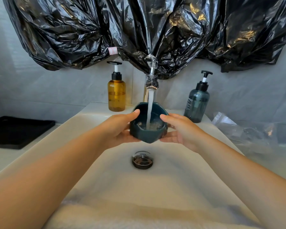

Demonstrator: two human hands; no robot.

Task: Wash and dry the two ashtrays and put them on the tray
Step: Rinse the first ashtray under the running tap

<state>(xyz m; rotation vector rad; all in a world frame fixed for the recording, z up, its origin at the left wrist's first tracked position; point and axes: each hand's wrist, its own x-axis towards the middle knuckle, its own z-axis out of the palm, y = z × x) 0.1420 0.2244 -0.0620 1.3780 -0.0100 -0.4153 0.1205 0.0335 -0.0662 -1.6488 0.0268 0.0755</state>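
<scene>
Ashtray (145, 135) held between left hand (120, 128), right hand (180, 130).

Bright soft light, glare on black plastic (139, 27), blurred wide-angle edges

Dark teal ashtray (148, 129), black tray (15, 131)
</scene>
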